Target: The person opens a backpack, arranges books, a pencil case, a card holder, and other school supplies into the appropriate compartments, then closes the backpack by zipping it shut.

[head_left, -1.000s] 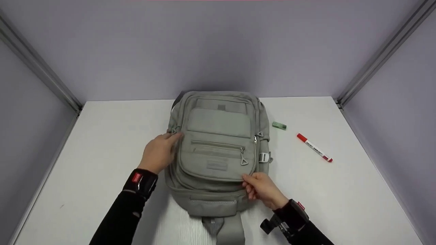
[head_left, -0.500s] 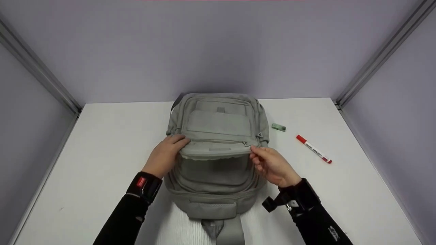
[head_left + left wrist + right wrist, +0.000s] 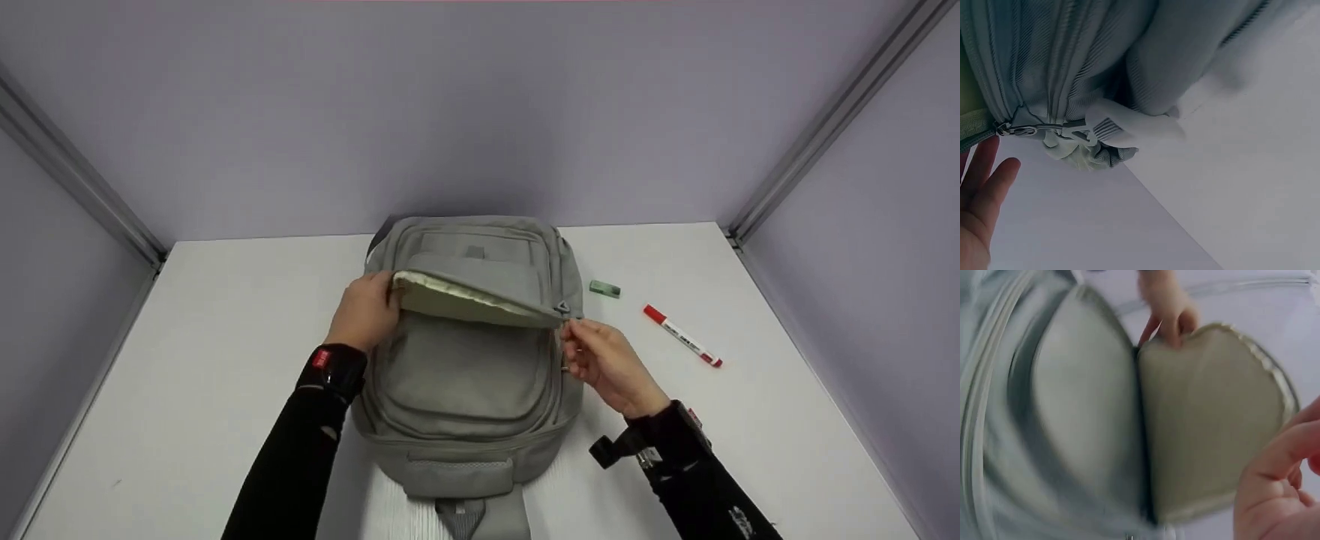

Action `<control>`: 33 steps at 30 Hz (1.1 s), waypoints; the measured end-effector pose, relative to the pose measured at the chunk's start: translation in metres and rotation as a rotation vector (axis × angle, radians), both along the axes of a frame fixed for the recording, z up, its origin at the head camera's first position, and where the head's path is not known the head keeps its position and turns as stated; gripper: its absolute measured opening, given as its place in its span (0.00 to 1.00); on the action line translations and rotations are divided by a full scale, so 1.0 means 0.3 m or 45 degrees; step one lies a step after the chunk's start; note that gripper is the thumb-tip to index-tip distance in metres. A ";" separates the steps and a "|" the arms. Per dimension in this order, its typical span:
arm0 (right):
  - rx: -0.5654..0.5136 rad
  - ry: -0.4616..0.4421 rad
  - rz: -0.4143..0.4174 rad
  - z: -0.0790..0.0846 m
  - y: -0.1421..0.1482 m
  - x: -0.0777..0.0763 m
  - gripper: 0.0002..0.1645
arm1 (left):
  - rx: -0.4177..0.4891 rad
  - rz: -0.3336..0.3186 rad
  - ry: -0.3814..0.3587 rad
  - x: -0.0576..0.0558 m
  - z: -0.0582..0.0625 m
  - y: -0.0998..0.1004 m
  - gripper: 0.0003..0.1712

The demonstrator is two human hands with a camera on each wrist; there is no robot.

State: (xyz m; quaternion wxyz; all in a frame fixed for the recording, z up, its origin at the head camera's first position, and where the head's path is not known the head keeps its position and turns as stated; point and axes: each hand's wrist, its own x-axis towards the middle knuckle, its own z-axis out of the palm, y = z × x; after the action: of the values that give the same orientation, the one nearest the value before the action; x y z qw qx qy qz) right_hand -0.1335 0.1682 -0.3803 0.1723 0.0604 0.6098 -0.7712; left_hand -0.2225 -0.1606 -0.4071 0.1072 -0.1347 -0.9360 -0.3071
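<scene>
Grey fabric backpack [image 3: 465, 375] lies flat at frame centre on the table [image 3: 225, 337], front flap [image 3: 472, 296] folded up toward the top. Our left hand [image 3: 365, 311] grips the flap's left edge; our right hand [image 3: 604, 364] pinches the right corner near the zipper pull [image 3: 562, 307]. We judge the cloth soft, light and floppy: hold it by the stitched zipper edge. Marker [image 3: 682, 336] and green eraser [image 3: 604, 289] lie right of centre.
</scene>
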 end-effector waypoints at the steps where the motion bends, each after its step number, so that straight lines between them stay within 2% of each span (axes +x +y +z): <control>1: 0.096 0.000 -0.071 -0.013 0.018 -0.011 0.17 | -0.001 0.016 -0.022 -0.007 0.005 0.001 0.07; 4: 0.486 0.018 -0.280 -0.073 0.099 -0.058 0.13 | 0.008 0.059 -0.081 -0.026 0.018 0.005 0.07; 6: 0.834 0.062 -0.373 -0.123 0.180 -0.090 0.13 | 0.021 0.088 -0.107 -0.035 0.025 0.009 0.08; 8: 1.183 0.115 -0.435 -0.175 0.276 -0.113 0.18 | 0.041 0.120 -0.134 -0.044 0.031 0.013 0.10; 11: 1.600 0.107 -0.438 -0.242 0.418 -0.120 0.24 | 0.064 0.169 -0.172 -0.055 0.037 0.018 0.12; 15: 1.843 -0.005 -0.323 -0.302 0.544 -0.083 0.24 | 0.049 0.197 -0.211 -0.067 0.033 0.026 0.13; 20: 1.916 0.010 -0.257 -0.330 0.592 -0.046 0.15 | 0.014 0.201 -0.235 -0.085 0.021 0.039 0.14; 25: 1.835 -0.012 -0.112 -0.287 0.553 -0.042 0.15 | 0.009 0.209 -0.238 -0.092 0.008 0.050 0.14; 28: 1.635 -0.030 -0.072 -0.226 0.478 -0.023 0.17 | 0.006 0.213 -0.230 -0.091 0.000 0.052 0.13; 31: 1.321 -0.011 -0.114 -0.147 0.366 0.014 0.19 | 0.001 0.217 -0.220 -0.090 -0.007 0.050 0.14; 33: 1.096 0.001 -0.103 -0.093 0.277 0.043 0.18 | -0.003 0.222 -0.217 -0.089 -0.010 0.047 0.15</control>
State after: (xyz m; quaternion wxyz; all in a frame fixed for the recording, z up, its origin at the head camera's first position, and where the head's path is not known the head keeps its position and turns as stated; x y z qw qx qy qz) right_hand -0.1207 0.2512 -0.4081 0.1008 0.1501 0.8732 -0.4525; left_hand -0.2493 -0.1465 -0.4102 0.0535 -0.0262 -0.9503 -0.3057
